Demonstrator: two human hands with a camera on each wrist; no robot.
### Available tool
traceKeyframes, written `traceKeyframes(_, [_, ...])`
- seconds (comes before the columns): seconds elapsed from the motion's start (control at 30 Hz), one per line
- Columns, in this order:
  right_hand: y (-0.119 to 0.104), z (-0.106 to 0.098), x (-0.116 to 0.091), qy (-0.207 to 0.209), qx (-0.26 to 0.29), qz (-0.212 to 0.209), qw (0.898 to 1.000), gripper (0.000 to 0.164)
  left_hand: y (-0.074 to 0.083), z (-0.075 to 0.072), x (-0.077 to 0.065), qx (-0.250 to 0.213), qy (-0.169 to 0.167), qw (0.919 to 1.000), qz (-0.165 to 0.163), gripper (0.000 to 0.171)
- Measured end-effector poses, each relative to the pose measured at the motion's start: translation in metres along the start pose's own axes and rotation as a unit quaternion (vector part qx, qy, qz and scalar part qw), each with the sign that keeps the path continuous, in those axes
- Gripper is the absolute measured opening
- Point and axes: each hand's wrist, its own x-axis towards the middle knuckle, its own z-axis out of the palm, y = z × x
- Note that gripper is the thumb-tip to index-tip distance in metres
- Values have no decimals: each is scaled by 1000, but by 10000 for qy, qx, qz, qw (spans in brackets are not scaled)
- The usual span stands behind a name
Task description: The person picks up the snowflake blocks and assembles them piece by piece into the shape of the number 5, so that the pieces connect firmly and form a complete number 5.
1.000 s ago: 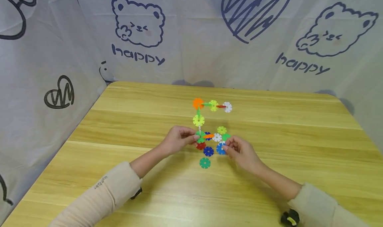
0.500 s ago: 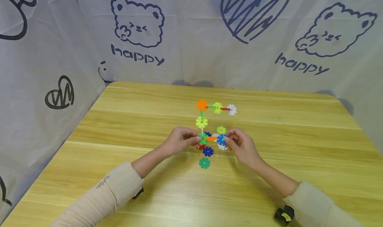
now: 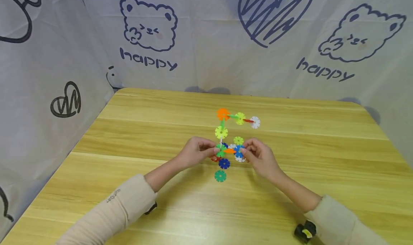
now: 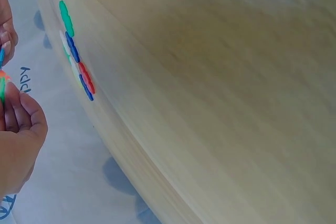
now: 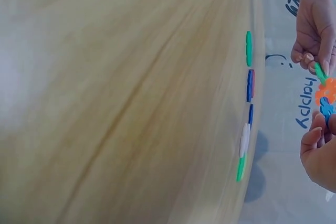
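In the head view my left hand point(image 3: 197, 154) pinches a green notched plastic disc point(image 3: 220, 150), part of a chain of interlocking snowflake discs. From it the chain runs away through a yellow disc point(image 3: 221, 132) to an orange disc point(image 3: 223, 114), then right to a white disc point(image 3: 255, 122) at its end. Another orange disc point(image 3: 229, 151), edge-on, juts right from the green one. My right hand point(image 3: 260, 158) pinches a blue disc point(image 3: 238, 151) against that orange disc's right edge. The right wrist view shows the blue disc point(image 5: 326, 107) meeting the orange disc point(image 5: 325, 92) between both hands.
Loose discs lie flat on the wooden table point(image 3: 206, 212) beneath the hands: dark blue point(image 3: 224, 163), teal green point(image 3: 220, 175), yellow-green point(image 3: 238, 140), white point(image 3: 240, 159) and a partly hidden red one point(image 3: 215, 159). A white cloth with drawings point(image 3: 206, 58) hangs behind the table.
My right hand has moved up with the blue disc, bringing it to the orange disc's edge. My left hand and the chain have shifted slightly right, and the chain has tilted a little.
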Motion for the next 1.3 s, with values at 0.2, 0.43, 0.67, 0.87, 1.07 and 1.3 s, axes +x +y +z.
traceKeyframes(0.2, [-1,2,0,72,-13,116,9999,5,-1,2,0,22,138,9999,-19,19])
traceKeyframes(0.43, [-2,4,0,99,14,65,9999,6,0,3,1,-61,119,9999,16,19])
traceKeyframes(0.67, [-5,2,1,107,-29,79,9999,7,0,4,0,-222,121,9997,-72,19])
traceKeyframes(0.87, [-4,0,0,98,-218,29,9997,5,-3,6,0,-666,-91,9974,-255,20])
traceKeyframes(1.07, [-4,0,-1,88,-324,-43,9994,4,-4,8,2,-989,-160,9942,-402,20])
traceKeyframes(1.3, [-4,2,0,125,-308,-187,9993,4,-6,9,3,-1187,-224,9918,-414,18])
